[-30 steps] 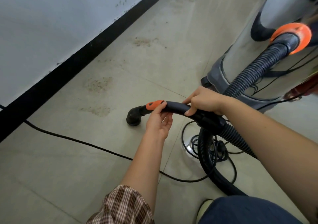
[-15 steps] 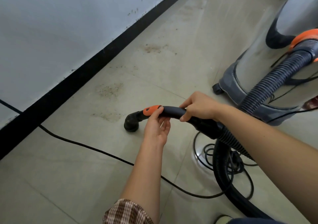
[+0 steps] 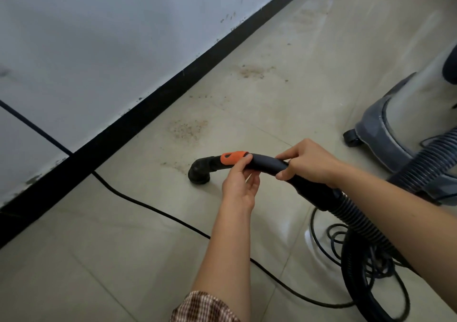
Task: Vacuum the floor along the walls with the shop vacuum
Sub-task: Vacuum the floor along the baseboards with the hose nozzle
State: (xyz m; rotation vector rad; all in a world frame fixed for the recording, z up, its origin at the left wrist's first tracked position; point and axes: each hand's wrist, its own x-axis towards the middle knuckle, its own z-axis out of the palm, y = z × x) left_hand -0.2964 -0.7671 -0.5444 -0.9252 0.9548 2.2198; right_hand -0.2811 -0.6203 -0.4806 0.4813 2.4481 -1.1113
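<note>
A black curved hose handle [image 3: 265, 164] with an orange slider [image 3: 233, 157] ends in a round black nozzle [image 3: 199, 172] that rests on the tiled floor. My left hand [image 3: 239, 183] holds the handle from below, thumb on the orange slider. My right hand [image 3: 308, 162] grips the handle further back, near the ribbed black hose [image 3: 358, 222]. The steel shop vacuum [image 3: 405, 123] on grey wheeled base stands at the right. Brown dirt patches [image 3: 188, 128] lie on the floor between nozzle and black baseboard [image 3: 138, 121].
A black power cord [image 3: 153, 209] crosses the floor from the baseboard to a coil [image 3: 346, 245] under my right forearm. More dirt [image 3: 252, 71] lies farther along the white wall [image 3: 99, 37]. The hose loops on the floor at the bottom right.
The view has shifted left, so the vacuum sits further right in frame. The nozzle has stayed on the floor near the dirt patch. Both hands keep their hold on the handle.
</note>
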